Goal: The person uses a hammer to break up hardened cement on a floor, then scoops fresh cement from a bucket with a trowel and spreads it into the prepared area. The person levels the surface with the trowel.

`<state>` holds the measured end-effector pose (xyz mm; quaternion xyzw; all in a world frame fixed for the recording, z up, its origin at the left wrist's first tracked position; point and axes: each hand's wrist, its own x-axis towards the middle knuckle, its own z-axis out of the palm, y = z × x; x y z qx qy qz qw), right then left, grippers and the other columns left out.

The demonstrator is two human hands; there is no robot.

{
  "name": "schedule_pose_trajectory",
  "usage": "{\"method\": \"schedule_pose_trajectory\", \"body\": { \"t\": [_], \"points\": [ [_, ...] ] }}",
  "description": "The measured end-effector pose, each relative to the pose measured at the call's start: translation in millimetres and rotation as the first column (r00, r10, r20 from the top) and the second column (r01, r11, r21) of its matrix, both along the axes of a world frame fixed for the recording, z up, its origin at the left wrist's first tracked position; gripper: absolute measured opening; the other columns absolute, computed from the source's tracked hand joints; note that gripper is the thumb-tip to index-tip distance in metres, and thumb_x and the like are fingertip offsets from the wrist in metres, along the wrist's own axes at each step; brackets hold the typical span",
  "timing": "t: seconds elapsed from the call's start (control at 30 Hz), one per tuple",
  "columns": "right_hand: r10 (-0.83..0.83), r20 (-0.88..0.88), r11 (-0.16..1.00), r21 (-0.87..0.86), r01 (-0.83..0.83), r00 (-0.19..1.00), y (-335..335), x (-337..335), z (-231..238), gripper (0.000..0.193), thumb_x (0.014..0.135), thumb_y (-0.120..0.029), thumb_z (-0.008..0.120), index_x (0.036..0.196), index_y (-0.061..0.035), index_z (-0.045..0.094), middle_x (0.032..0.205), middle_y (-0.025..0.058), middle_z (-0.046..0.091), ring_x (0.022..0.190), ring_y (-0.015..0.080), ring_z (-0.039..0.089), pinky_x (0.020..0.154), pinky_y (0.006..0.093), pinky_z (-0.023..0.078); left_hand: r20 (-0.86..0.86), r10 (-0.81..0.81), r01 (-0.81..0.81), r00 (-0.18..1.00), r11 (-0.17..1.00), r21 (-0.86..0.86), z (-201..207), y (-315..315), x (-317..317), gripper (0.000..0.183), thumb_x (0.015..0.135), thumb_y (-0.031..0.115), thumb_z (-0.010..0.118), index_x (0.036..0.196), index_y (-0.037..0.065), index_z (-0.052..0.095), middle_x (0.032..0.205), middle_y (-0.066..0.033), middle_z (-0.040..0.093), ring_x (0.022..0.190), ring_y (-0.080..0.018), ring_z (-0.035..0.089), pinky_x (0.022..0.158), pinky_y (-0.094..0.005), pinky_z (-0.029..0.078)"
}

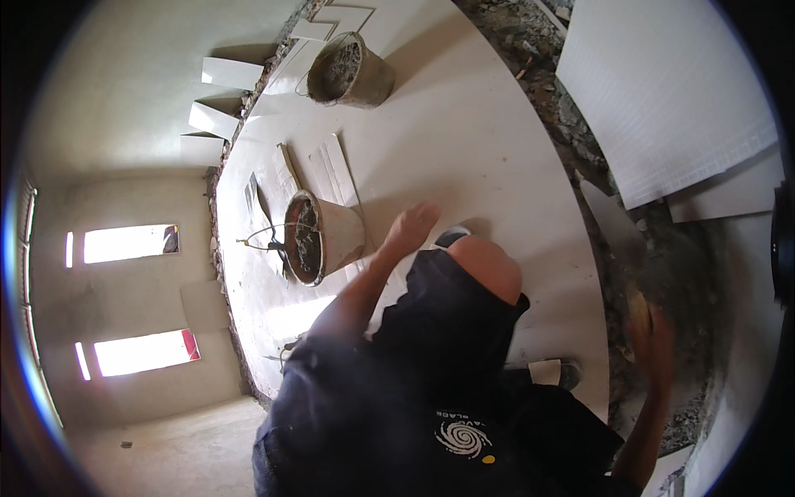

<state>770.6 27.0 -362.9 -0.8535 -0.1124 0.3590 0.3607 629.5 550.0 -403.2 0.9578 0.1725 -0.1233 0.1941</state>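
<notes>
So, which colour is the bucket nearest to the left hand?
The bucket is pale beige with dark grey mortar inside; head view.

Blurred hands, hidden floor, cut-off tile

The right hand (650, 344) at the lower right is smeared by motion, so its grip cannot be told; the left hand (410, 228) at centre is soft too; the large white ribbed tile (662, 91) runs off the upper right edge, and the dark-clothed body hides the pale floor below
</notes>
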Motion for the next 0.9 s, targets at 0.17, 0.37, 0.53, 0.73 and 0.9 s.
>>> {"method": "schedule_pose_trajectory", "body": {
  "t": [0.17,0.37,0.53,0.73,0.9],
  "points": [
    [-0.049,-0.107,0.995,-0.093,0.039,0.993,24.4,-18.9,-7.1,0.052,0.081,-0.014,0.061,0.129,-0.0015,0.051,0.109,0.0217,0.062,0.098,0.032,0.061,0.09,0.0367,0.045,-0.213,0.589,-0.621,0.78,0.772,-0.137,-54.0,-1.6,-134.0,0.043,0.092,0.037,0.059,0.117,0.002,0.061,0.114,-0.0161,0.065,0.108,-0.0287,0.062,0.091,-0.0379,0.048],
    [0.271,0.27,0.962,-0.054,-0.266,0.924,122.0,32.6,61.7,0.049,0.082,-0.012,0.062,0.128,-0.0021,0.053,0.113,0.0218,0.062,0.101,0.0363,0.061,0.091,0.0398,0.046,-0.12,0.638,-0.64,0.76,0.703,-0.312,-97.1,43.1,-180.2,0.041,0.091,0.033,0.061,0.118,0.002,0.061,0.113,-0.0159,0.065,0.107,-0.0292,0.062,0.091,-0.0387,0.048],
    [0.333,0.577,0.909,0.015,-0.417,0.746,297.5,92.4,136.7,0.046,0.081,-0.007,0.067,0.126,-0.0064,0.056,0.097,0.0184,0.063,0.086,0.0376,0.062,0.075,0.0416,0.049,0.184,0.712,-0.711,0.678,0.698,-0.081,-139.2,135.3,-117.6,0.052,0.09,0.033,0.062,0.13,0.002,0.051,0.13,-0.0231,0.053,0.122,-0.0353,0.05,0.101,-0.0422,0.04],
    [0.483,0.767,0.802,-0.192,-0.565,0.424,551.6,129.1,177.5,0.039,0.083,-0.016,0.065,0.122,-0.0117,0.061,0.093,0.0156,0.065,0.083,0.0345,0.063,0.074,0.0425,0.051,0.435,0.749,-0.861,0.499,0.374,0.344,-182.0,215.3,-54.7,0.067,0.091,0.049,0.054,0.14,0.004,0.041,0.148,-0.0196,0.035,0.136,-0.037,0.033,0.109,-0.0498,0.03],
    [0.755,0.576,0.642,-0.551,-0.533,0.313,755.0,124.0,108.9,0.033,0.08,-0.021,0.065,0.113,-0.0135,0.067,0.103,0.0148,0.068,0.094,0.0331,0.065,0.08,0.0431,0.051,0.293,0.829,-0.835,0.477,0.323,0.446,-194.0,208.6,-46.0,0.077,0.091,0.06,0.043,0.145,0.005,0.035,0.152,-0.0185,0.029,0.142,-0.0358,0.023,0.112,-0.0564,0.02]
  ]
}}
